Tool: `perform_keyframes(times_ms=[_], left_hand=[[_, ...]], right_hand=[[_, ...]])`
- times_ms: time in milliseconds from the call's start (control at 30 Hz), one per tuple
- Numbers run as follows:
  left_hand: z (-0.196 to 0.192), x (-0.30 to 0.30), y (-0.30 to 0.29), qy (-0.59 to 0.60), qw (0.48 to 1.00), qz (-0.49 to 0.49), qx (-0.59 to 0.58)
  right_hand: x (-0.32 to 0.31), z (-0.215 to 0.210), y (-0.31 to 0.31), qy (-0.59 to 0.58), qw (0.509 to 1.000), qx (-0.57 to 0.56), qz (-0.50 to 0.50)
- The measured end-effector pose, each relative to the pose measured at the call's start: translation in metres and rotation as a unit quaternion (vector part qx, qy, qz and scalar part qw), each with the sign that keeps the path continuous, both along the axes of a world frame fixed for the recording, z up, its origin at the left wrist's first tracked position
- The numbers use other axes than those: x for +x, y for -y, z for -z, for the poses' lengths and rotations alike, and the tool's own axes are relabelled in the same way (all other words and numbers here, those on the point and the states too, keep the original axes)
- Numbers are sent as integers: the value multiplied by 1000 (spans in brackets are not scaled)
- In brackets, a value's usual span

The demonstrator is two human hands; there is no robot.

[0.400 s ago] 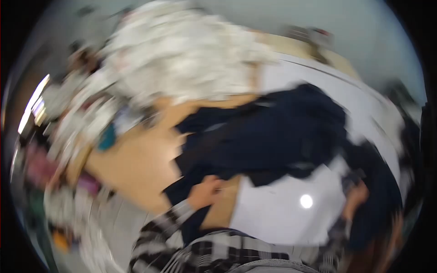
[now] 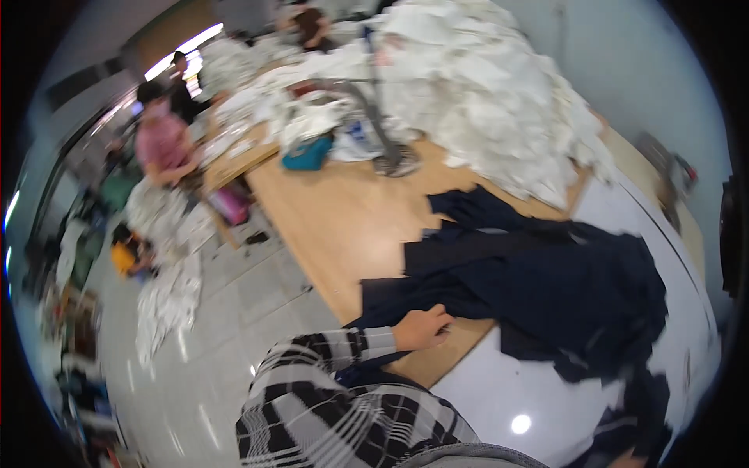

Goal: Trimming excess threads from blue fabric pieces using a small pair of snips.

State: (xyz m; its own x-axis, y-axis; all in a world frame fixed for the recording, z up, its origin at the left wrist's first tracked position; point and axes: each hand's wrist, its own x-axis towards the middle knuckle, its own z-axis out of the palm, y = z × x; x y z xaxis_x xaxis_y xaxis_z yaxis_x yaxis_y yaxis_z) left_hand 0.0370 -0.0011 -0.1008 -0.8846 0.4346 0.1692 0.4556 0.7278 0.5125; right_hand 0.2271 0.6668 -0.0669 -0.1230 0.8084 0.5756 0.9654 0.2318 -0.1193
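My left hand [image 2: 424,327] is over the near edge of the dark navy garments [image 2: 569,288], its fingers curled in. What they hold, if anything, is too small to make out. The garments lie in a loose, overlapping heap across the wooden tabletop [image 2: 335,226] and the white surface [image 2: 499,390] beside it. At the lower right, only a sliver of my right hand [image 2: 624,459] shows next to more dark cloth [image 2: 644,409]; its fingers are cut off by the picture's edge.
A large mound of white cloth [image 2: 484,93] covers the table's far side. Near it are a teal item [image 2: 307,154] and a dark metal stand [image 2: 396,160]. Several people work farther left, one in a pink top [image 2: 162,140]. White cloth [image 2: 168,304] lies on the tiled floor [image 2: 242,327].
The view has swung left, bringing in the other people and floor. My right hand has slid mostly out of the lower edge. My left hand stays by the navy garments, fingers curled.
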Motion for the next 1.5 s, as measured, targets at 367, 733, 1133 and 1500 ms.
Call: perform_keyframes(times_ms=[367, 733, 1133, 1500], left_hand=[[46, -20, -150, -34, 983, 179, 6], [74, -11, -163, -98, 965, 242, -35], [72, -12, -168, -78, 969, 232, -45], [65, -8, -173, -100, 971, 207, -70]], right_hand=[[-27, -1, 21, -50, 994, 78, -58], [3, 1, 20, -105, 993, 21, -49], [-50, -16, -79, -175, 975, 54, -123], [-54, -21, -71, -90, 961, -253, -62]])
